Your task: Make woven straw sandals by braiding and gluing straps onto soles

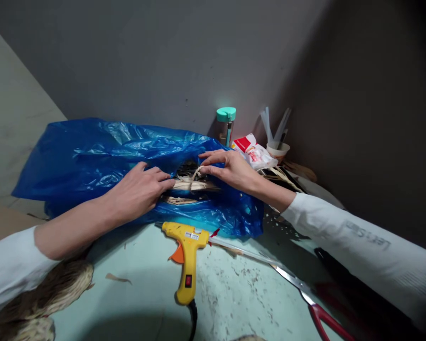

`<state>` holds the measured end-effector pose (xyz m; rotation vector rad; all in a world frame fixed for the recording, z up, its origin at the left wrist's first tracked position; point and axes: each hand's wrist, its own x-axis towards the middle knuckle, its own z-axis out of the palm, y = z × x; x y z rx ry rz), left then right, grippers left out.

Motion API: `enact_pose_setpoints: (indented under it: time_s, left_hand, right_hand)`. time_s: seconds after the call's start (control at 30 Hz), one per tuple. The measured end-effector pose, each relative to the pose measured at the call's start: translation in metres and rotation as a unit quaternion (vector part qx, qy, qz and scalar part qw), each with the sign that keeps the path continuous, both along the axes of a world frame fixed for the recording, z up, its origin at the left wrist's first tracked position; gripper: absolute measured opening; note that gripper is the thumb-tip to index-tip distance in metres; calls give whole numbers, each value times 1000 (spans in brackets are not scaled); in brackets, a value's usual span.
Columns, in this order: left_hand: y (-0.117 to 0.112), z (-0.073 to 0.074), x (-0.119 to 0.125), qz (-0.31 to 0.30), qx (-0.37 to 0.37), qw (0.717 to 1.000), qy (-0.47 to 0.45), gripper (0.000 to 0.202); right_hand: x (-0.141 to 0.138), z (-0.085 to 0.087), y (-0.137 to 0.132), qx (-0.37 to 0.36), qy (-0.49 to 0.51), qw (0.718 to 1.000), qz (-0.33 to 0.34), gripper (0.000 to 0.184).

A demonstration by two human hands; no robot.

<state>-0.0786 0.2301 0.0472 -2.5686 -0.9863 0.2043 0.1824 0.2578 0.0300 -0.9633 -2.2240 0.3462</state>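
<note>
A large blue plastic bag lies across the back of the pale green table. Its opening shows a bundle of dry straw strips. My left hand rests on the bag at the left of the opening, fingers curled onto the plastic beside the straw. My right hand reaches in from the right, and its thumb and forefinger pinch a thin straw strip looping up from the bundle.
A yellow glue gun lies in front of the bag. Red-handled scissors lie to its right. At the back stand a teal-capped bottle, a red and white packet and a cup of sticks. Woven straw pieces sit at lower left.
</note>
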Motion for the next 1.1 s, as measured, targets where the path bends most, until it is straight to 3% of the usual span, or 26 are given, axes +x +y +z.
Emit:
enact_pose_setpoints:
  time_s: [0.17, 0.27, 0.4, 0.53, 0.7, 0.87, 1.1]
  left_hand:
    - [1, 0, 6, 18, -29, 999, -17, 49]
    - [0, 1, 12, 37, -23, 998, -47, 35]
    - [-1, 3, 29, 44, -16, 996, -81, 43]
    - [2, 5, 43, 57, -43, 995, -65, 32]
    - [9, 5, 28, 120, -46, 991, -36, 28]
    - [21, -4, 2, 183, -46, 982, -11, 28]
    - [18, -6, 8, 172, -67, 983, 5, 28]
  right_hand:
    - [-3, 13, -9, -9, 84, 996, -37, 12]
    - [-3, 9, -7, -25, 101, 993, -55, 12]
    - [-4, 2, -3, -57, 106, 992, -47, 19]
    - [-3, 6, -7, -49, 87, 994, -39, 18]
    - [17, 16, -13, -23, 53, 994, -92, 15]
    - [42, 16, -15, -19, 56, 989, -133, 17]
    - [43, 16, -15, -6, 87, 987, -138, 21]
